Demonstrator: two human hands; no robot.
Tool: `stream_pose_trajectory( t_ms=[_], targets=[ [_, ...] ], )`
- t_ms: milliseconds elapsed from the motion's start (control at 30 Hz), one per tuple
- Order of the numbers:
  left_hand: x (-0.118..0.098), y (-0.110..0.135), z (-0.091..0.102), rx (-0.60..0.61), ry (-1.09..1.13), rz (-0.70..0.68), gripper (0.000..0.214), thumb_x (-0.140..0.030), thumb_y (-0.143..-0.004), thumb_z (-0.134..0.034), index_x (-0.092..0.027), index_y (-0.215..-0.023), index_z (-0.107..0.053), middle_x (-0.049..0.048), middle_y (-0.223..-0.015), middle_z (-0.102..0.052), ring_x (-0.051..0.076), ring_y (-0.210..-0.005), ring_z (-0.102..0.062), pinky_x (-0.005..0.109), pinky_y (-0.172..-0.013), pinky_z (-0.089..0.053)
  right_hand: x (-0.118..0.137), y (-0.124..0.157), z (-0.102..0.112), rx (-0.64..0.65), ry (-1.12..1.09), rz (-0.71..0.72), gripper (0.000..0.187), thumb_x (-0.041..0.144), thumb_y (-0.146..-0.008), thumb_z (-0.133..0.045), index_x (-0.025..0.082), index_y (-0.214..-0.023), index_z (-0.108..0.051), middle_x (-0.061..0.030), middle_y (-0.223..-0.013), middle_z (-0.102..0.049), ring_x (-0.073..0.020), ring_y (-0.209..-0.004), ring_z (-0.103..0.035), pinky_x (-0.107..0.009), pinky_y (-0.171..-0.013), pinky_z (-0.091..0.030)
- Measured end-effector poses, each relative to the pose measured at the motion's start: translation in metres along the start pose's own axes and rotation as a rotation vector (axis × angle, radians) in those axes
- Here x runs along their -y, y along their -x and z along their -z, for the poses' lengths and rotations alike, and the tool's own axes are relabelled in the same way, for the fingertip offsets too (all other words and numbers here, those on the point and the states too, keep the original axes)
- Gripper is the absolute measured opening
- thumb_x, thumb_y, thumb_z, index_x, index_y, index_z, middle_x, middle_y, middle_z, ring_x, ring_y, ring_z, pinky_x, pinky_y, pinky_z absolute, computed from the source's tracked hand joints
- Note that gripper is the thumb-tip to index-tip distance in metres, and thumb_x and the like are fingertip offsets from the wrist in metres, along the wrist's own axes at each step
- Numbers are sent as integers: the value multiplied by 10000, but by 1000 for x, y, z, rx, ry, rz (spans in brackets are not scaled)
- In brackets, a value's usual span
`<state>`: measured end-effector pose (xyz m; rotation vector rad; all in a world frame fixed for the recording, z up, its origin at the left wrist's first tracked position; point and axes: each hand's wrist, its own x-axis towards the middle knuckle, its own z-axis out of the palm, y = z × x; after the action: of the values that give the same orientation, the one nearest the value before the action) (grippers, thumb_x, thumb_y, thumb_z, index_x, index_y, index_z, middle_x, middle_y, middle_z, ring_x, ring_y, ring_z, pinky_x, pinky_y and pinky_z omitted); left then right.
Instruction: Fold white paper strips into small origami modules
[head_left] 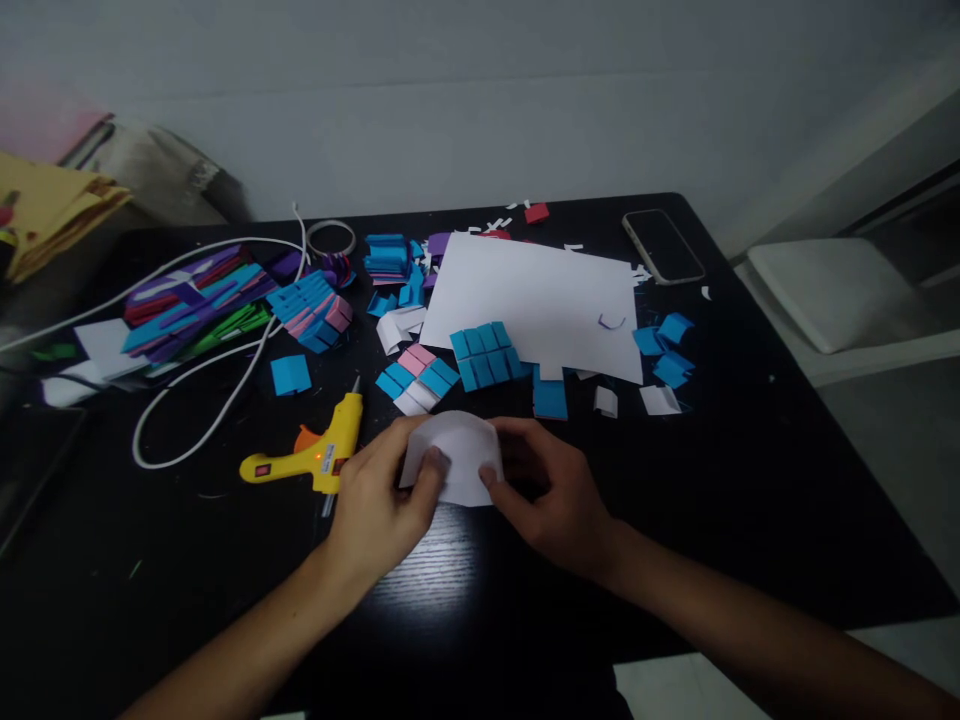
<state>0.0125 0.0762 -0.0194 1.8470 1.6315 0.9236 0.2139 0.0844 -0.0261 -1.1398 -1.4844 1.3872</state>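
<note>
Both of my hands pinch one small white piece of paper [461, 450], bent into a curve, just above the black table [750, 480]. My left hand [382, 505] grips its left edge with thumb and fingers closed. My right hand [555, 500] grips its right edge the same way. Directly to the left of my left hand lies a yellow glue gun [311, 455], its nozzle pointing up and to the right.
A large white sheet [540, 300] lies behind the hands, ringed by several folded blue, pink and white paper squares [487, 355]. Stacked coloured paper strips [195, 300] and a white cable [217, 400] sit at the left. A phone [662, 246] lies at back right, a tape roll [331, 238] at back.
</note>
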Motion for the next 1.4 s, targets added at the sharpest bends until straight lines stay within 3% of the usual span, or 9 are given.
stream_pose_trajectory(
  t_ms=[100,267,400,533,633,833,1000,1267,1400],
  targets=[
    [-1,1,0,30,84,65,157,-241,-891,-639,-197,-1039,-667,2,-774,-649,155,-627,-602,250,-524,-453,2,-2,1,1,-70,-62,395,183,-840,-737,243,-1213,-626,-75,-1160,-718,-222,-975,-737,-349,-793,-644],
    [-4,-4,1,165,485,290,169,-329,-886,-702,-207,-980,-633,-37,-670,-584,118,-458,-562,232,-414,-446,7,-11,6,27,-266,-194,370,255,-838,-755,245,-1187,-634,-69,-1198,-682,-204,-976,-716,-366,-844,-626],
    [-7,-11,4,218,670,318,236,-326,-865,-743,-217,-1048,-640,-42,-696,-618,106,-428,-560,236,-415,-483,13,-17,11,73,-360,-224,362,284,-814,-774,252,-1153,-650,-52,-1184,-706,-225,-1035,-704,-410,-934,-596],
    [-8,-9,1,215,648,287,216,-301,-893,-712,-219,-1087,-665,-37,-701,-617,111,-524,-570,223,-472,-496,12,-15,9,81,-325,-219,282,340,-826,-776,229,-1060,-662,-47,-1042,-732,-235,-980,-707,-407,-889,-597],
    [-6,-2,-5,204,543,192,252,-259,-926,-668,-234,-1176,-655,-24,-748,-628,116,-596,-583,218,-522,-494,7,-11,4,4,-243,-192,243,375,-855,-758,220,-1006,-646,-40,-932,-715,-225,-883,-704,-367,-772,-605],
    [-4,7,-11,197,425,81,305,-180,-949,-610,-246,-1247,-614,-18,-798,-640,112,-595,-616,230,-558,-518,4,-2,-4,-108,-176,-66,358,257,-865,-753,260,-1152,-539,-40,-1052,-706,-211,-914,-718,-344,-781,-608],
    [-2,9,-14,218,482,86,351,-154,-931,-630,-258,-1265,-597,-26,-789,-618,123,-636,-638,245,-599,-554,6,1,-4,-149,-109,10,500,204,-862,-754,300,-1268,-479,-42,-1077,-728,-227,-942,-732,-381,-814,-610],
    [-10,8,-13,252,682,123,355,-148,-929,-660,-285,-1255,-635,-16,-887,-704,111,-685,-682,218,-623,-579,8,-1,-1,-201,-34,67,92,223,-931,-689,250,-1014,-660,-41,-992,-760,-209,-932,-734,-353,-801,-586],
    [-18,-2,-5,181,652,229,210,-193,-892,-726,-244,-1095,-727,7,-943,-760,121,-700,-702,197,-580,-581,7,-2,5,-124,-21,208,153,168,-887,-724,248,-1017,-705,-53,-1103,-735,-222,-1063,-703,-399,-955,-555]
  ],
)
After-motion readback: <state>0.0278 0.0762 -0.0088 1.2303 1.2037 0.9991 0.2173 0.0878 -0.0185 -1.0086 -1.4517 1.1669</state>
